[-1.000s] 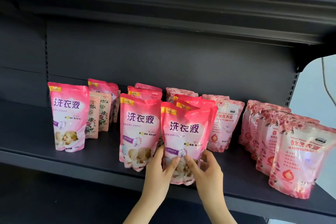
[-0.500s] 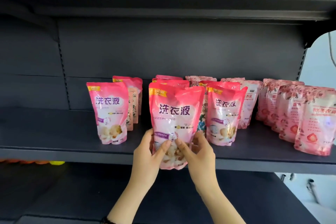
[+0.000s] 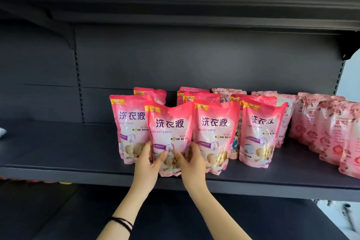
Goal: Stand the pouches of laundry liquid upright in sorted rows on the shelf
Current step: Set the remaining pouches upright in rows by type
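Standing far left in the front row on the dark grey shelf (image 3: 58,148) is the end pouch (image 3: 127,122): pink, upright, yellow "NEW" tag at top left. Rear pouch (image 3: 153,93) stands behind it, close to the back panel (image 3: 175,60). L hand (image 3: 146,163) reaches up from below the shelf lip, black bands (image 3: 122,222) round the wrist. Its thumb lies across the lower front of the held pouch (image 3: 169,128) and the other fingers (image 3: 146,147) wrap behind the left edge, so it's pinching that corner. Held pouch is the frontmost one, overlapping the end pouch and the third pouch (image 3: 216,128), top tipped slightly left. Its base is level w/ the shelf lip; can't tell if it's touching the board or just off it. R hand (image 3: 191,163) does the same on the other side: thumb on the front, fingers curled round the lower right edge, pinching. Third pouch stands upright just right of that hand, partly hidden by it, w/ more pink tops (image 3: 198,96) behind. Next a slim pouch (image 3: 234,142) w/ a blue-ish print shows in the gap, then the fourth pouch (image 3: 259,132), upright, same pink design. Behind that, towards the back, a paler pouch (image 3: 285,119). Far right, apart from the pink lot, floral pouches (image 3: 327,128) stand in a row running front to back.
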Demonstrator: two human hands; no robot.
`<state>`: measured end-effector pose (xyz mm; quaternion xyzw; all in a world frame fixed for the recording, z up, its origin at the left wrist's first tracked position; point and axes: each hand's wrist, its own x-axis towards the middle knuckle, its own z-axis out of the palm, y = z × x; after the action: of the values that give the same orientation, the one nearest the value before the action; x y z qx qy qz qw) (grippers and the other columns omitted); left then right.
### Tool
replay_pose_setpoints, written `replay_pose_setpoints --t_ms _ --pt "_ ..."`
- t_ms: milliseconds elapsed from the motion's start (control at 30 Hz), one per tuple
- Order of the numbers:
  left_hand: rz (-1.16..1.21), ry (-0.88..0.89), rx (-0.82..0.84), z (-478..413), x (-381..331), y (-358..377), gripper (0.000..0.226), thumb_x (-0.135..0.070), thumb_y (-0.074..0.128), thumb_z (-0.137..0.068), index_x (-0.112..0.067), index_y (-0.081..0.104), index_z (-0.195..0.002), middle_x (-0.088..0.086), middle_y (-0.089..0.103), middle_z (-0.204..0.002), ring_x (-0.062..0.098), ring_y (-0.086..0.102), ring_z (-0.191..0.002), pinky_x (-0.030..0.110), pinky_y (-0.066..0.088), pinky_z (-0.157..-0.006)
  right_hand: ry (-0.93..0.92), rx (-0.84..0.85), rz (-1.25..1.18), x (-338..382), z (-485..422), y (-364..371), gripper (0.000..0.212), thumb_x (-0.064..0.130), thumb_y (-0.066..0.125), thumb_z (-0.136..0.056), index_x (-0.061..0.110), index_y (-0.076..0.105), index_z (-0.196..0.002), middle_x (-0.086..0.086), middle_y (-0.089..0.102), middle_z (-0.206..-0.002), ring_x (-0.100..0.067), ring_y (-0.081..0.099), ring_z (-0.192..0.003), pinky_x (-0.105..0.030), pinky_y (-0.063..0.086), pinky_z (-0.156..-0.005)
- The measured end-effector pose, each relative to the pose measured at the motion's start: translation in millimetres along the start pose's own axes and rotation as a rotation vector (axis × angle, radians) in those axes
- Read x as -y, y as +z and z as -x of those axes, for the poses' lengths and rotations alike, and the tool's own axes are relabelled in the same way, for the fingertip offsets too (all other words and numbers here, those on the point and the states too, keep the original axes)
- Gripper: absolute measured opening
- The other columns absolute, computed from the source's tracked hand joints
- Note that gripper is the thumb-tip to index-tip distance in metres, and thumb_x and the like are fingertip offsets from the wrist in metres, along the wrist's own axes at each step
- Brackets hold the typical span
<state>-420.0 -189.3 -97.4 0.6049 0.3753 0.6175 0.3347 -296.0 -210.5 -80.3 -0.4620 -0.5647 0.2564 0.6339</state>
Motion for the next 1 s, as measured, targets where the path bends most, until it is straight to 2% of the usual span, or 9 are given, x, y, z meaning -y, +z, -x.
replay_pose_setpoints --t_ms 133,267,333,433,533,633,800,933,1000 --pt "-0.031 0.020 0.001 -7 5 2 0.042 -0.032 0.064 -0.083 -0.040 0.051 -0.122 -0.016 0.061 -0.123 -0.001 0.055 -0.117 0.026 0.048 -0.096 0.004 0.023 0.081 -7 -7 -3 0.014 0.016 0.065 -0.090 0.014 0.053 -0.097 0.011 0.056 -0.079 0.012 0.055 -0.069 -0.007 0.045 -0.062" --pt "-0.149 0.013 0.013 10 7 -5 0.054 -0.037 0.071 -0.078 -0.050 0.043 -0.122 -0.023 0.058 -0.121 -0.010 0.055 -0.110 0.015 0.049 -0.091 0.077 0.096 0.210 -23 1 -10 0.023 0.027 0.067 -0.088 0.029 0.049 -0.101 0.006 0.061 -0.092 -0.005 0.059 -0.084 -0.023 0.054 -0.076" --pt "-0.271 0.034 0.033 23 11 -7 0.071 -0.041 0.076 -0.071 -0.047 0.038 -0.131 -0.030 0.052 -0.124 -0.015 0.050 -0.111 0.008 0.044 -0.090 0.089 0.103 0.283 -32 9 -14 0.032 0.026 0.069 -0.086 0.033 0.048 -0.110 0.007 0.064 -0.099 -0.005 0.061 -0.092 -0.025 0.054 -0.084" --pt "-0.413 0.076 0.009 24 20 -4 0.087 -0.042 0.077 -0.070 -0.033 0.032 -0.144 -0.020 0.048 -0.134 -0.002 0.050 -0.119 0.019 0.045 -0.096 0.059 0.083 0.353 -33 9 -15 0.040 0.022 0.067 -0.087 0.026 0.051 -0.123 0.011 0.061 -0.100 -0.005 0.058 -0.093 -0.020 0.050 -0.085" --pt "-0.485 0.084 -0.037 15 23 3 0.086 -0.026 0.077 -0.076 -0.024 0.028 -0.146 -0.005 0.049 -0.138 0.006 0.051 -0.120 0.026 0.046 -0.098 0.032 0.069 0.431 -31 2 -9 0.038 0.019 0.065 -0.088 0.018 0.052 -0.124 0.010 0.056 -0.101 -0.005 0.052 -0.091 -0.011 0.041 -0.075" --pt "-0.505 0.112 -0.037 3 27 6 0.087 -0.017 0.075 -0.079 -0.024 0.023 -0.149 -0.005 0.046 -0.141 0.004 0.047 -0.124 0.024 0.043 -0.100 0.025 0.043 0.468 -35 -6 2 0.032 0.016 0.064 -0.088 0.014 0.055 -0.119 0.007 0.062 -0.104 -0.005 0.055 -0.089 -0.007 0.041 -0.065" --pt "-0.587 0.111 -0.033 -13 34 5 0.086 -0.019 0.073 -0.081 -0.022 0.020 -0.149 -0.002 0.045 -0.141 0.010 0.046 -0.126 0.025 0.043 -0.099 0.046 0.033 0.475 -41 -18 16 0.033 0.015 0.065 -0.086 0.014 0.057 -0.117 0.003 0.066 -0.105 -0.012 0.063 -0.097 -0.019 0.051 -0.079" --pt "-0.609 0.119 0.003 -13 31 -1 0.085 -0.027 0.073 -0.081 -0.024 0.022 -0.148 -0.005 0.042 -0.143 0.010 0.044 -0.128 0.023 0.041 -0.096 0.033 0.105 0.500 -38 -18 10 0.035 0.019 0.065 -0.085 0.015 0.056 -0.118 0.002 0.067 -0.106 -0.013 0.063 -0.100 -0.015 0.047 -0.077" --pt "-0.681 0.133 0.024 -9 24 -7 0.075 -0.033 0.072 -0.080 -0.023 0.034 -0.144 -0.005 0.048 -0.138 0.011 0.048 -0.124 0.025 0.044 -0.093 0.003 0.163 0.551 -29 -14 1 0.036 0.023 0.064 -0.086 0.015 0.056 -0.120 0.002 0.068 -0.107 -0.013 0.063 -0.098 -0.018 0.048 -0.077"
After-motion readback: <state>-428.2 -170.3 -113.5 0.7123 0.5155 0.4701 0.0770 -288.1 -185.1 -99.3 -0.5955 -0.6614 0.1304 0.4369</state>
